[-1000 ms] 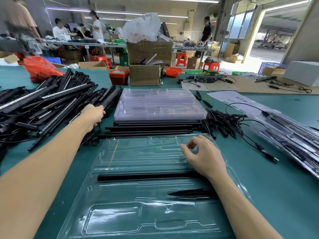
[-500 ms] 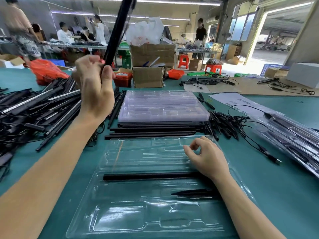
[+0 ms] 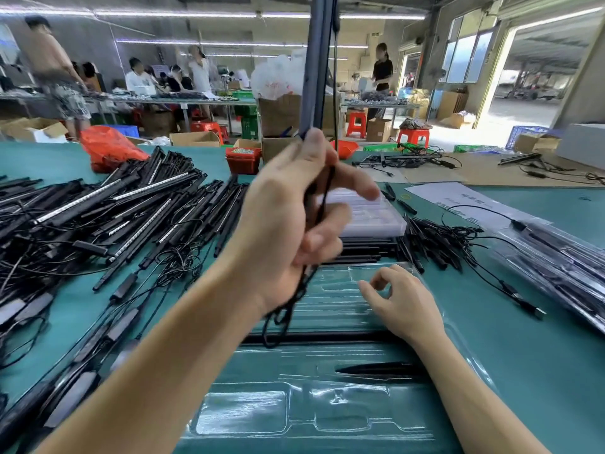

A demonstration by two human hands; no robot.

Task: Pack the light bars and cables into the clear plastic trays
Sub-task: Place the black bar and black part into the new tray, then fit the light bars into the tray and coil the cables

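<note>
left hand grip clamped on light bar, upright above clear tray w/ cable dangling, prob. to untangle it. right hand, fingers loosely curled, steadied tray on counter.

A second ago the left hand lay far out on the pile of light bars at the left of the worktop, gripping one. Half a second ago it had raised that light bar clear of the pile, tilted to the right. Now the hand has come nearer and rightward, above the far end of the clear tray, and the bar stands almost upright, running out of the top of the view. Its cable now dangles in loops below the hand, over the tray.
</note>
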